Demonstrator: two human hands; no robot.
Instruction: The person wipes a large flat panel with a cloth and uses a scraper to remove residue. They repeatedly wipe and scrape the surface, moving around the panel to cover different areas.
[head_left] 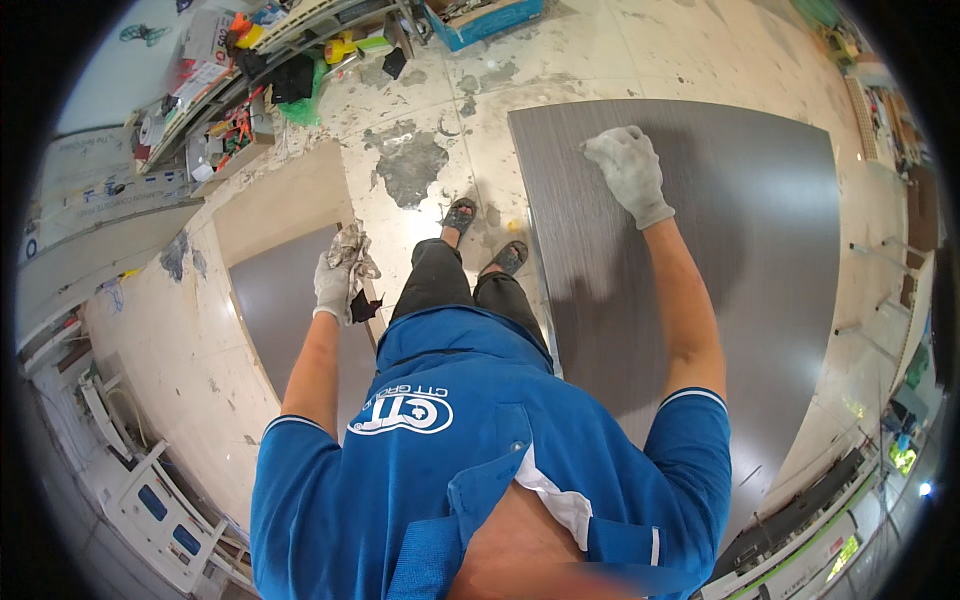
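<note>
A large dark grey wood-grain panel [750, 260] lies flat at my right side. Over its far left part is my right hand [630, 175] in a pale work glove, fingers bent and drawn together; whatever they may hold is hidden. My left hand [333, 285], also gloved, grips a crumpled, stained rag [350, 248] out to my left. A small black scrap of cloth [365, 306] hangs beside that hand. Below the rag, another grey panel [285, 285] lies next to a beige board [285, 200].
My sandalled feet stand between the panels on a pale, patchily stained floor [410, 165]. At the far left are a cluttered shelf [225, 95] and a box of tools [235, 150]. A blue box [490, 22] sits at the far edge. Metal racks [880, 250] line the right.
</note>
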